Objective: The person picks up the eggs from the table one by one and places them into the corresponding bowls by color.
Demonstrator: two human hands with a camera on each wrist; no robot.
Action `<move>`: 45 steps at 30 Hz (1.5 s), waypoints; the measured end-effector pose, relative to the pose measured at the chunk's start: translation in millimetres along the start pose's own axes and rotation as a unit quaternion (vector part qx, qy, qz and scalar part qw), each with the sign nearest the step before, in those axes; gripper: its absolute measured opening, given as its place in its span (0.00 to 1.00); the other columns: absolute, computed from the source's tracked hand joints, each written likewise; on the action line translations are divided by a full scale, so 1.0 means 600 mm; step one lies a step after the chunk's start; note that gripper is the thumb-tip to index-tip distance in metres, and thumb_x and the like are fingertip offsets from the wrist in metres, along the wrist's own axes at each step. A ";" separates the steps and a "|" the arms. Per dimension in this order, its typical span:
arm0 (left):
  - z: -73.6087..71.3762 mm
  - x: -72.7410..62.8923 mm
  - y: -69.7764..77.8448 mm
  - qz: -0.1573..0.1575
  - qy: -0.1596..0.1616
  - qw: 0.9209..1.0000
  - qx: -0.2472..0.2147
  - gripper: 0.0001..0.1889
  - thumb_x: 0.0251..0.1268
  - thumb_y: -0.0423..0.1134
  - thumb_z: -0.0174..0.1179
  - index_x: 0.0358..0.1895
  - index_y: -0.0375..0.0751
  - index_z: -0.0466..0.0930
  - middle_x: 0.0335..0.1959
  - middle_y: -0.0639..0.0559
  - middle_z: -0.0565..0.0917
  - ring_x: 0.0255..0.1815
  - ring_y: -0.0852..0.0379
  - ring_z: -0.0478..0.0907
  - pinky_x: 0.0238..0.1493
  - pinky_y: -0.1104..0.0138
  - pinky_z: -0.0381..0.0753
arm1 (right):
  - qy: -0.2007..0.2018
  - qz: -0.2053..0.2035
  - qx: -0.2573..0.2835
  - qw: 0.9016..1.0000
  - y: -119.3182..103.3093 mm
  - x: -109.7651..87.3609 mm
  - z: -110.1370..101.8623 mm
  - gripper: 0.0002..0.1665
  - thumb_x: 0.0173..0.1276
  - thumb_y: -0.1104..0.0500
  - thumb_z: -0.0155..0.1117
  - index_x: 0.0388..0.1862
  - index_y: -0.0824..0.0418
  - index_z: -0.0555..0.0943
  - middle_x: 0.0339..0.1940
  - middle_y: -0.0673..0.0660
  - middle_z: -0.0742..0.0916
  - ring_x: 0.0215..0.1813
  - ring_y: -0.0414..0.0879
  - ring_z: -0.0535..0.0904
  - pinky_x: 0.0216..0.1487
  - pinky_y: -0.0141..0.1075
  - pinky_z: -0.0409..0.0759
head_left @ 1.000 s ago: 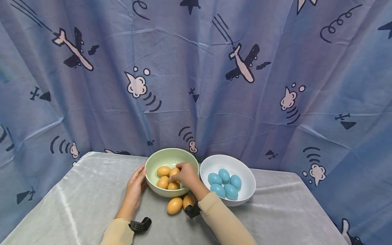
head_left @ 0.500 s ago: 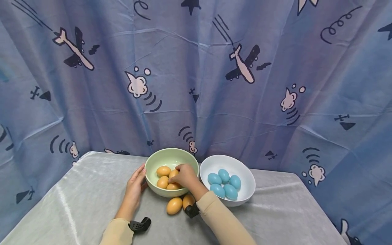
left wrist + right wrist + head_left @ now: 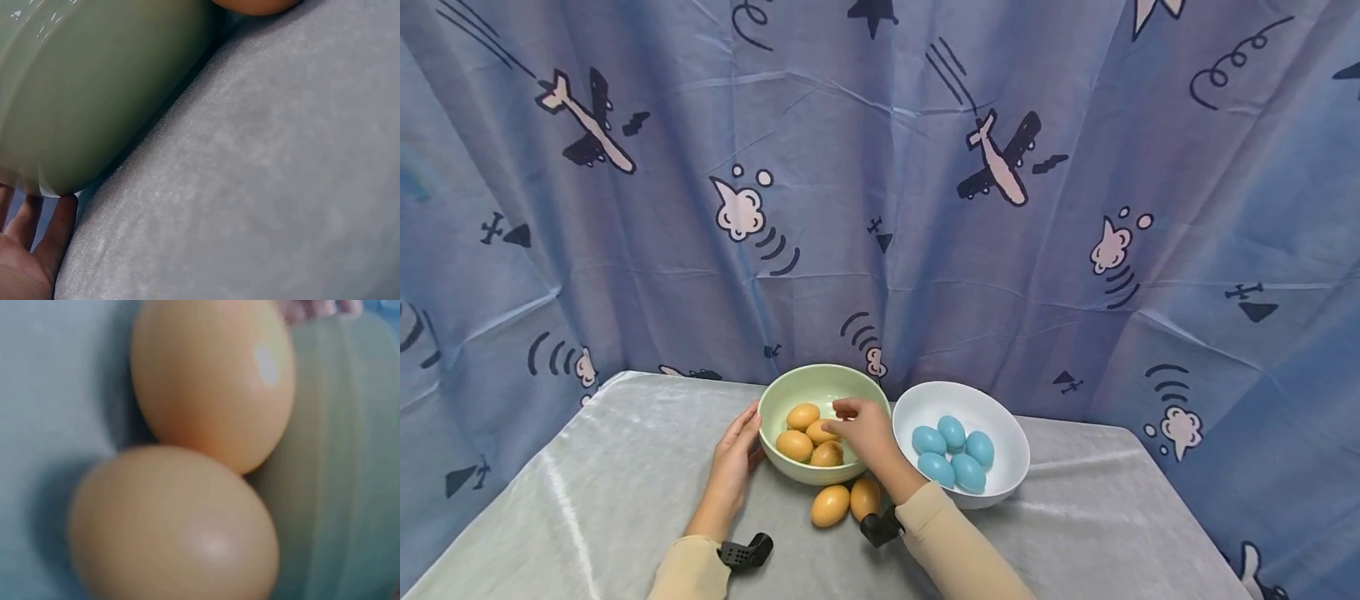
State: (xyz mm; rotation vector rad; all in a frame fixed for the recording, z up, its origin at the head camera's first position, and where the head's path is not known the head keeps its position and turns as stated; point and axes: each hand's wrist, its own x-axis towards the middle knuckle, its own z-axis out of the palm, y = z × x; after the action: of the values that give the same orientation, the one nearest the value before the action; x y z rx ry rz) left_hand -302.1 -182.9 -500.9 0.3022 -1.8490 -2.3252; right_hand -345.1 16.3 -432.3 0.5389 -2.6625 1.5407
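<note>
A pale green bowl (image 3: 820,379) holds several orange-brown eggs (image 3: 794,446). The left hand (image 3: 735,450) rests against the bowl's left side, fingers extended along its outer wall; in the left wrist view its fingertips meet the bowl's underside. The right hand (image 3: 865,429) reaches in over the bowl's right rim. Its thumb and fingers stand apart, with the thumb tip right at one of the eggs (image 3: 820,430) and nothing gripped. Two more orange-brown eggs, one left (image 3: 831,506) and one right (image 3: 865,497), lie on the cloth before the bowl; both look large in the right wrist view.
Close to the right of the green bowl stands a white bowl (image 3: 1011,433) with several blue eggs (image 3: 951,433) in it. A light grey cloth (image 3: 625,500) covers the table. Behind hangs a blue curtain (image 3: 820,208) with printed airplanes.
The right hand's thumb and fingers have spread and drawn slightly up and back from the eggs. Eggs in the green bowl have shifted a little. The left hand stays at the bowl.
</note>
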 end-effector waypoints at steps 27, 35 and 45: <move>0.001 -0.005 0.004 -0.010 0.008 1.000 0.002 0.31 0.78 0.56 0.47 0.77 0.48 0.60 0.77 0.51 0.63 0.54 0.78 0.73 0.53 0.77 0.75 | 0.107 0.053 0.117 0.986 -0.008 -0.169 -0.056 0.21 0.53 0.65 0.78 0.46 0.73 0.86 0.46 0.67 0.89 0.53 0.58 0.86 0.54 0.36 0.84; 0.002 -0.006 0.003 -0.008 0.004 1.000 0.002 0.31 0.78 0.56 0.47 0.77 0.48 0.60 0.78 0.51 0.63 0.59 0.75 0.71 0.53 0.77 0.75 | 0.106 0.037 0.052 0.992 0.007 -0.186 -0.035 0.28 0.49 0.66 0.81 0.50 0.73 0.84 0.50 0.68 0.88 0.56 0.59 0.83 0.55 0.36 0.83; 0.003 -0.005 0.005 -0.008 0.004 1.000 0.008 0.30 0.79 0.55 0.46 0.78 0.48 0.59 0.78 0.52 0.62 0.75 0.52 0.62 0.56 0.73 0.72 | 0.045 0.055 -0.068 0.995 0.022 -0.192 -0.018 0.41 0.44 0.63 0.83 0.59 0.72 0.79 0.59 0.68 0.83 0.57 0.61 0.81 0.56 0.51 0.81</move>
State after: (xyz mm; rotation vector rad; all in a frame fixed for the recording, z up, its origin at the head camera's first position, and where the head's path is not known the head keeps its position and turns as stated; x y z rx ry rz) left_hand -299.4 -181.2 -497.6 0.3304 -1.8692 -2.3164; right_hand -242.6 64.5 -459.1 0.3151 -2.7437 1.3573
